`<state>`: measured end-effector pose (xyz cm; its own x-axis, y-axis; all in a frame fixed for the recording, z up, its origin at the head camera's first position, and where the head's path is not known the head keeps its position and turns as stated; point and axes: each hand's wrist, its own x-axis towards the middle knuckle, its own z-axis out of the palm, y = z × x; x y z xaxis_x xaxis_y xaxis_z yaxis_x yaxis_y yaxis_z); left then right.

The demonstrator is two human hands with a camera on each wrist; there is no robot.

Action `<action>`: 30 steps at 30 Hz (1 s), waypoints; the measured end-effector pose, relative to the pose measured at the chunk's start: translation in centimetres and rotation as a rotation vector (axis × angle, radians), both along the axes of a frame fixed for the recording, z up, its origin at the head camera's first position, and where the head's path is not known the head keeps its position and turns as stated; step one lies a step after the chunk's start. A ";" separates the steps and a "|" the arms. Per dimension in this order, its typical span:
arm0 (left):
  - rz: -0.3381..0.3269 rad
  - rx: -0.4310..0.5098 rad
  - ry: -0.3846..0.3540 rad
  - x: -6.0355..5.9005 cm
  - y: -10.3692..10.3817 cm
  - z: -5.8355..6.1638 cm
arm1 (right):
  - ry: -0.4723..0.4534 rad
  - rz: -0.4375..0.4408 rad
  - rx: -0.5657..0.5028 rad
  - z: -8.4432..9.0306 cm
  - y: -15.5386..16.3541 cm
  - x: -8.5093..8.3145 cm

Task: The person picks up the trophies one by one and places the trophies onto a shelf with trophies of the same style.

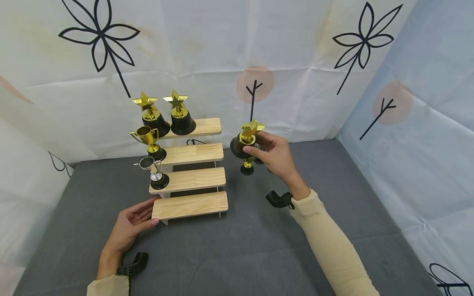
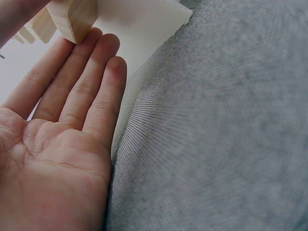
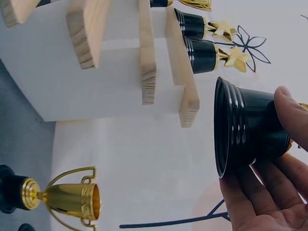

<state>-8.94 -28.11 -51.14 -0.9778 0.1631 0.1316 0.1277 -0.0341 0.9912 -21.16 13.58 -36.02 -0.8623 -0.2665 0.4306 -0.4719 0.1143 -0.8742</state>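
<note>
Four pale wooden planks form the stepped riser (image 1: 192, 179), set on white side panels, standing on a grey, finely ribbed fabric tabletop (image 1: 237, 242). Five trophies are on show, plus one partly hidden. Two gold star trophies (image 1: 180, 113) with glossy black bell-shaped bases stand side by side at the left end of the top step. One gold two-handled cup (image 1: 149, 142) on a black round foot sits on the second step, and one silver two-handled cup (image 1: 153, 172) sits on the third; the bottom step is bare. No brand, label or writing can be read on any of them.

The right hand (image 1: 275, 158) holds a third gold star trophy (image 1: 245, 142) in the air to the right of the riser, level with the second step, fingers and thumb curled round its ridged black base in a firm grip. Beneath it on the tabletop stands a small gold cup (image 1: 247, 166), partly hidden by the hand.

The left hand (image 1: 129, 226) lies flat, fingers straight and close together, fingertips (image 2: 98, 41) touching the left end of the bottom plank. Both arms wear cream sleeves and black wrist straps.
</note>
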 end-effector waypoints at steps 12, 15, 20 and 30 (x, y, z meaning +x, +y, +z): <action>0.003 -0.008 -0.009 0.0 0.0 0.0 | 0.009 0.065 -0.038 1.4 -1.4 -1.3; 0.002 -0.012 -0.005 0.0 0.0 0.0 | 0.005 0.074 -0.043 1.7 -1.7 -1.6; 0.002 -0.013 -0.005 -0.1 0.0 0.0 | 0.000 0.076 -0.027 2.1 -2.1 -2.0; 0.017 -0.046 -0.014 -0.1 0.0 0.1 | 0.002 0.096 -0.022 2.4 -2.9 -3.0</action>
